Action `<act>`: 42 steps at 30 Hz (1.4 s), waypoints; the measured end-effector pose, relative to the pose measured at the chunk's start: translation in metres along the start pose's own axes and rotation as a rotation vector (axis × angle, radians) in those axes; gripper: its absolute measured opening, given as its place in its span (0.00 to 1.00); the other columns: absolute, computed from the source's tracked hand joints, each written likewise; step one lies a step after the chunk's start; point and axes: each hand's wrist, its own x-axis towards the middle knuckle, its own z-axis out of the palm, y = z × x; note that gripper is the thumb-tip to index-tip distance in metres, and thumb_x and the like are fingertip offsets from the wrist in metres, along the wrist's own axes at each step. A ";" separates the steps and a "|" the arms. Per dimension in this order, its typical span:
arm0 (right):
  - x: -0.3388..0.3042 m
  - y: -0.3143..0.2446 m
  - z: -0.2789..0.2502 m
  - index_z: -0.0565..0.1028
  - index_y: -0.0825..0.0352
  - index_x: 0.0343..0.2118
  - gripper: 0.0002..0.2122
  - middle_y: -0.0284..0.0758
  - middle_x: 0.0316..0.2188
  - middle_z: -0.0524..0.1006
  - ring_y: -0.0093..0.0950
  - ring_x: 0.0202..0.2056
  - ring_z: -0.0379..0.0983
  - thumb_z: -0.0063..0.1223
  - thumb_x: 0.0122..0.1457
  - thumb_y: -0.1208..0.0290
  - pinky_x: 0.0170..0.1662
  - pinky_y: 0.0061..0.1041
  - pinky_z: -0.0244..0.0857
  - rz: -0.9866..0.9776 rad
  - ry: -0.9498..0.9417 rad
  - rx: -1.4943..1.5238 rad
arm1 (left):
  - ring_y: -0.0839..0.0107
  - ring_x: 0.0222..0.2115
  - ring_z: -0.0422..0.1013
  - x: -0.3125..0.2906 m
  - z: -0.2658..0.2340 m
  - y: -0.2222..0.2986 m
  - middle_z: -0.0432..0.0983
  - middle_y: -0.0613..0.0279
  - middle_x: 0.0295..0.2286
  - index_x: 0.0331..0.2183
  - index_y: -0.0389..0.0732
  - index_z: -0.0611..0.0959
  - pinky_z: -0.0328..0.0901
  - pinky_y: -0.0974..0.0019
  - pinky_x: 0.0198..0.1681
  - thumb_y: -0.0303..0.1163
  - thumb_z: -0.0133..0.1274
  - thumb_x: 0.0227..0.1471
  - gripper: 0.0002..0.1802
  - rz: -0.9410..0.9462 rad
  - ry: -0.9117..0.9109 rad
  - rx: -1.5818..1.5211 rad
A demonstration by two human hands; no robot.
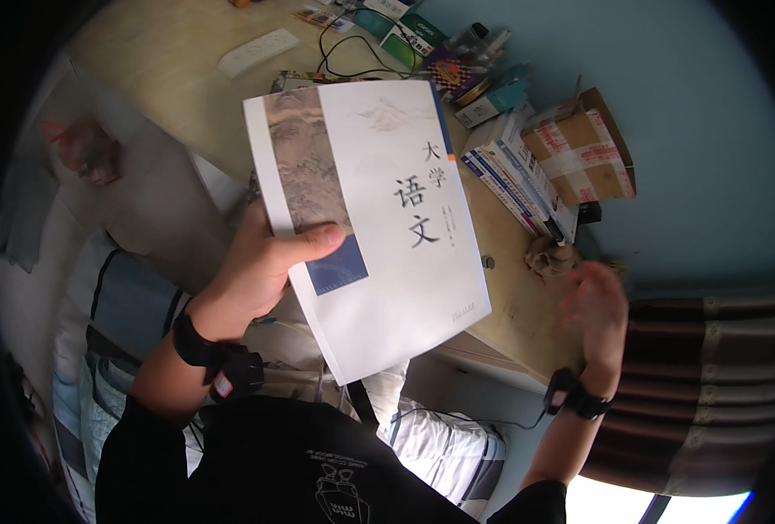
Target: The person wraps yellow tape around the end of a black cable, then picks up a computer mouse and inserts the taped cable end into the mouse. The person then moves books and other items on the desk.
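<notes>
My left hand [256, 266] grips a white paperback book [396, 306] by its left edge, with the thumb lying across the front cover and the other fingers hidden behind. The cover carries a brown landscape strip, a dark blue block and large dark characters. It is held up, tilted, in front of the desk. Off to the right, my right hand [597, 310] is raised and slightly blurred, its fingers loosely apart and nothing in them. It is nearest to a crumpled brown item [551, 258] at the desk's edge. Both wrists wear black straps with small devices.
Behind the book stretches a pale desk [169, 79] with a white power strip [261, 52]. A row of upright books [518, 188], a taped cardboard box [579, 148] and small boxes [413, 39] line the blue wall. Brown curtains [693, 384] hang at right.
</notes>
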 end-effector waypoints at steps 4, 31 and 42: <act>0.051 -0.025 -0.019 0.71 0.68 0.49 0.16 0.34 0.42 0.76 0.19 0.30 0.72 0.53 0.62 0.66 0.29 0.17 0.67 -0.139 0.178 -0.118 | 0.68 0.42 0.73 0.011 0.003 0.000 0.76 0.56 0.42 0.49 0.31 0.72 0.67 0.65 0.47 0.22 0.59 0.47 0.26 0.022 0.056 -0.040; 0.023 0.034 0.074 0.76 0.68 0.39 0.09 0.32 0.34 0.79 0.20 0.31 0.75 0.60 0.54 0.76 0.30 0.20 0.70 -0.131 -0.413 -0.242 | 0.64 0.47 0.71 -0.010 -0.016 0.002 0.75 0.54 0.46 0.53 0.31 0.71 0.63 0.61 0.53 0.20 0.57 0.44 0.31 0.034 0.148 0.037; -0.016 0.032 0.084 0.74 0.68 0.43 0.14 0.37 0.34 0.79 0.29 0.33 0.78 0.61 0.54 0.73 0.36 0.26 0.72 -0.146 -0.578 -0.257 | 0.59 0.39 0.75 -0.050 -0.076 -0.007 0.78 0.52 0.41 0.53 0.33 0.73 0.69 0.57 0.44 0.43 0.52 0.45 0.35 0.014 0.225 -0.399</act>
